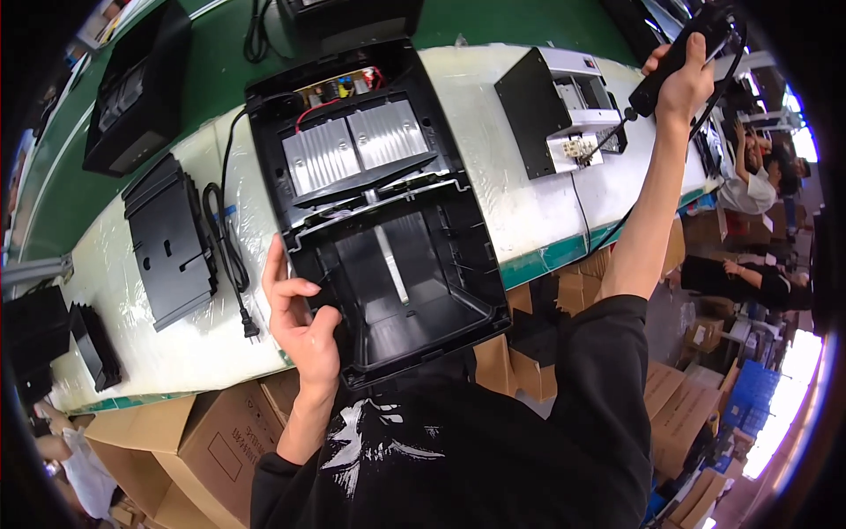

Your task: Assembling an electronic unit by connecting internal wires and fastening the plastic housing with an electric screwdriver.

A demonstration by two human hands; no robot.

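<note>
A long bench (pixel 520 212) with a pale, plastic-wrapped top and a green front edge runs across the view. On it, an open black housing (pixel 352 273) lies in front of the person, its near end jutting past the bench edge toward the torso. An open cardboard carton (pixel 225 458) stands below the bench at the left. Left of the housing lies a flat black panel (pixel 172 242); to its right is a white-and-black unit (pixel 589 115).

Near that unit, the right grip (pixel 686 85) is closed around a black handheld tool (pixel 659 86), raised with its end angled down and left. The left grip (pixel 307 342) is half curled at the housing's left wall, thumb bent; whether it clasps the wall I cannot tell.

Inside the housing's far half sit 2 silver ribbed plates (pixel 322 159). A coiled black cord (pixel 227 251) lies between panel and housing. Smallest is a narrow pale strip (pixel 392 264) in the housing's near half.
</note>
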